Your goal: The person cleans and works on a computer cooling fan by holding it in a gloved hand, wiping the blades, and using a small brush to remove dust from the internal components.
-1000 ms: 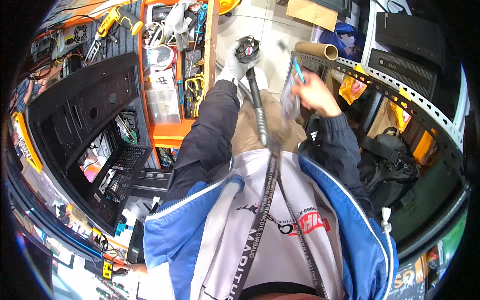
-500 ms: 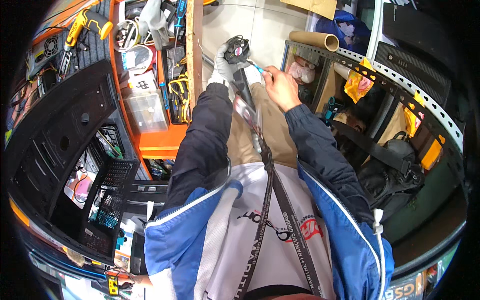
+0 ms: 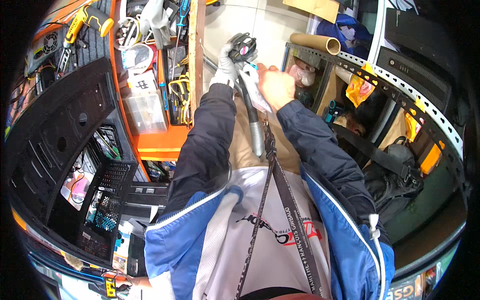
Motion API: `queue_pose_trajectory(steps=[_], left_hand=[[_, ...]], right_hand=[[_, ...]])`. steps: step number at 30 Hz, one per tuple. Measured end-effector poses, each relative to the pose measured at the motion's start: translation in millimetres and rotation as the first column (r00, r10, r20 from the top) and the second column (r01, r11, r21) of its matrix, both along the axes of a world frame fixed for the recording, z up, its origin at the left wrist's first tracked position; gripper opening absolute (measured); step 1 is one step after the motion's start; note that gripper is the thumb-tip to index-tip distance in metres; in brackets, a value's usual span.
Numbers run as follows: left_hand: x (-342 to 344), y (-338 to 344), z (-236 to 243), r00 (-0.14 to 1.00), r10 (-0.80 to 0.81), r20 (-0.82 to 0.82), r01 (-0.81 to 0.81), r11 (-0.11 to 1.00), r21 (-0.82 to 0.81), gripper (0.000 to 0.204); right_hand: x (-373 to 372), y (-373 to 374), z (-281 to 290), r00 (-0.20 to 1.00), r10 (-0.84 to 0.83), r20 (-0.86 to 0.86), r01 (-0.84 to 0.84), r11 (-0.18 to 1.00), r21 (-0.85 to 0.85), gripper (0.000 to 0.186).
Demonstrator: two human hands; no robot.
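Note:
My left hand [image 3: 227, 64], in a grey-white glove, is closed around a small black cooling fan [image 3: 242, 49] with a round label at its hub. My bare right hand [image 3: 278, 86] is closed on a thin tool with a blue shaft [image 3: 253, 66]; its tip is close to the fan's lower edge, and its kind is too small to make out. Below the fan, a dark tube with a grey ribbed end [image 3: 256, 140] lies between my legs. A badge [image 3: 255, 90] on a black lanyard [image 3: 270, 145] hangs in front of it, next to my right wrist.
On the left are an orange shelf [image 3: 159, 142] with tools, a yellow-black cordless drill [image 3: 82, 22] and a black computer case panel [image 3: 37, 145]. To the right stand a perforated metal rack [image 3: 400, 82], a cardboard tube [image 3: 316, 43] and a black bag [image 3: 395, 175].
My right hand has turned and shifted slightly, covering more of the blue tool. The fan has moved slightly right and tilted. The badge has swung up toward my right wrist.

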State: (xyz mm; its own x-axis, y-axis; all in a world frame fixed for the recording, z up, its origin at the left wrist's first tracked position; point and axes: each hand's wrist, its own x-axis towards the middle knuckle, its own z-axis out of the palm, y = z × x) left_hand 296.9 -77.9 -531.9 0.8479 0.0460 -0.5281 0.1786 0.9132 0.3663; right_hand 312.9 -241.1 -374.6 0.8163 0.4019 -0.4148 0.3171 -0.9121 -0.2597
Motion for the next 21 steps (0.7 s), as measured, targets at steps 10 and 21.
queue_pose_trajectory(steps=[10,21], left_hand=[[-9,9,0,0.987,-0.035,-0.155,0.043,0.998,0.047,0.062],[-4,16,-2,0.984,0.008,-0.177,0.012,0.993,0.115,0.055]], right_hand=[[-9,11,-17,0.998,0.065,-0.01,-0.065,0.998,-0.003,0.024],[-11,13,2,0.991,0.127,-0.039,-0.127,0.992,-0.009,0.025]])
